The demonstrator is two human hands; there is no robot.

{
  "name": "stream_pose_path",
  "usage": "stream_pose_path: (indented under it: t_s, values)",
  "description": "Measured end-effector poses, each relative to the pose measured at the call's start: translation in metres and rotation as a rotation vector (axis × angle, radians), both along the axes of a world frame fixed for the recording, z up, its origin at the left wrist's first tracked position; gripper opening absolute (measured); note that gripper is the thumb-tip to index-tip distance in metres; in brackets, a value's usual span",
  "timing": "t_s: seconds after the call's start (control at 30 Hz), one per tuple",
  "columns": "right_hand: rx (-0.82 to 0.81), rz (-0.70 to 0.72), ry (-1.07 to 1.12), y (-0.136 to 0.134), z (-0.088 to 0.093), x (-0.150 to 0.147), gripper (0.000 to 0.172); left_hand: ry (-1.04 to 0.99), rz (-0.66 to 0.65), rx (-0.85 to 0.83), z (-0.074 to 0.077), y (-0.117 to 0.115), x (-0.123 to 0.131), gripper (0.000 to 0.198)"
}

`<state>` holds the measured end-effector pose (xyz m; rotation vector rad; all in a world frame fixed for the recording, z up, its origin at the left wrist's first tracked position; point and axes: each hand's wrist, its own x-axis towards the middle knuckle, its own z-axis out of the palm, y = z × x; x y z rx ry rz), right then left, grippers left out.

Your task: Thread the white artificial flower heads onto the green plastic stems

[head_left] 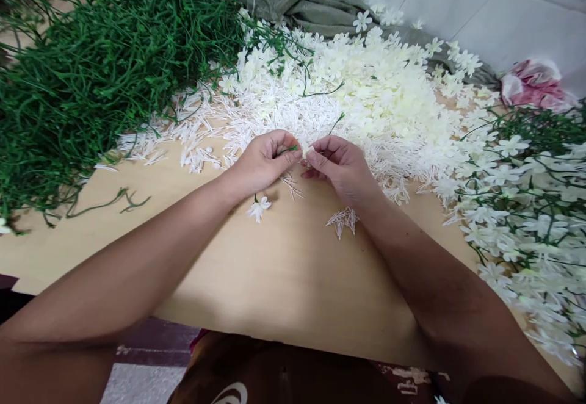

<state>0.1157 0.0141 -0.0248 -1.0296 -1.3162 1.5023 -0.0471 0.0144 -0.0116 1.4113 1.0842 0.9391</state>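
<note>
My left hand (273, 158) is closed in a pinch on a green stem (288, 149), whose tip shows between thumb and fingers. Touching its fingertips from the right, my right hand (336, 163) pinches a small white flower (307, 152). Below my left hand hangs a white flower (259, 209) on a short green stem, beside a few thin white sticks (292, 184). A small bunch of white sticks (343, 221) lies on the board (284, 270) by my right wrist. Behind both hands spreads a heap of white sticks (311, 114).
Green stems (114, 56) are piled at the left. Loose white flowers (389, 80) fill the back. Assembled flowers on green stems (540, 221) lie at the right. A grey cloth (311, 7) and a pink-and-white bundle (535, 85) sit near the tiled wall (480, 7).
</note>
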Motion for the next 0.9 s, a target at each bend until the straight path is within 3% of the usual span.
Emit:
stream_pose_path:
  t_s: [0.23,0.37,0.5,0.9]
  values:
    - [0.38,-0.045,-0.254,-0.009,0.008,0.0,0.043,-0.082,-0.02,-0.091,0.0,0.001,-0.001,0.01]
    - [0.47,-0.012,-0.42,-0.01,0.004,-0.001,0.02,-0.063,-0.026,-0.1,-0.001,0.001,-0.001,0.011]
    - [0.461,-0.023,-0.416,-0.008,0.001,-0.001,0.016,-0.069,-0.017,-0.098,-0.002,0.001,0.0,0.011]
    - [0.239,0.011,-0.321,0.0,0.004,-0.002,0.036,-0.154,-0.043,-0.111,0.003,0.001,0.0,0.016]
